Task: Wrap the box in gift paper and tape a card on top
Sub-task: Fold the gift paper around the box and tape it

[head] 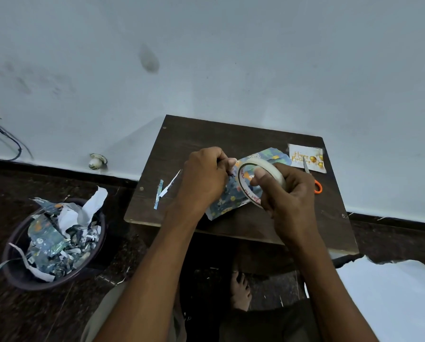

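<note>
A box wrapped in blue patterned gift paper [227, 201] lies in the middle of a small dark wooden table [186, 141]. My right hand [288, 196] grips a roll of clear tape [265, 169] just above the box, thumb through its hole. My left hand [204, 178] is curled at the roll's left side, fingertips pinching at the tape's edge; the loose end itself is too small to tell. A white "Happy Birthday" card [297, 154] lies at the table's back right corner.
Orange-handled scissors [317, 186] lie partly on the card, behind my right hand. Paper strips [160, 191] lie at the table's left edge. A dark bin [16, 270] full of paper scraps stands on the floor to the left. White paper [384, 297] lies lower right.
</note>
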A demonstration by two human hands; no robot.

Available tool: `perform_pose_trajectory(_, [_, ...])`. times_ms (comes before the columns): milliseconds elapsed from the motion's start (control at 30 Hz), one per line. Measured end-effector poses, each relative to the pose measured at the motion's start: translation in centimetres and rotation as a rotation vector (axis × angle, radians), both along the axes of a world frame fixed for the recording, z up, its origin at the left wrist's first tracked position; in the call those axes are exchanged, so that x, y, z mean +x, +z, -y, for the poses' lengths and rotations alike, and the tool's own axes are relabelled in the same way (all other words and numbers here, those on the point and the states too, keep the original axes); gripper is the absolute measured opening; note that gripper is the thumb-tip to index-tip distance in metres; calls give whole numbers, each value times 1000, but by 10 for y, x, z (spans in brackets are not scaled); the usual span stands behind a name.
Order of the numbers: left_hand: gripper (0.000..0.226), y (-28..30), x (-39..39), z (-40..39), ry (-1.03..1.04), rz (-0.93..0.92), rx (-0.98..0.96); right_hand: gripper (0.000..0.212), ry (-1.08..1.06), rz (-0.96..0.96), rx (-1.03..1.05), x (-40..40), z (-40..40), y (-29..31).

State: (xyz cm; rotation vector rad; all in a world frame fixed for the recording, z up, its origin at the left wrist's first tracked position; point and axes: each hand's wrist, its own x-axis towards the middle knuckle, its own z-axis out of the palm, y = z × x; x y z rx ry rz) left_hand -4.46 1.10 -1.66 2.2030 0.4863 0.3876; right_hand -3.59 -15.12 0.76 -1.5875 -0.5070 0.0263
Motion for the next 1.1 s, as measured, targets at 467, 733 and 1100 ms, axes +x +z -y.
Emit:
perform_pose_trajectory(467, [28, 3, 1, 3, 3, -40, 84, 41, 119, -393, 82, 5, 7, 18])
perform_pose_trajectory(733, [27, -1, 4, 2, -17, -7, -6, 63, 100, -420, -80, 12, 30, 19])
perform_pose_trajectory(1100, [25, 9, 0, 5, -38, -65, 18, 51, 268, -389, -446, 5, 19, 29])
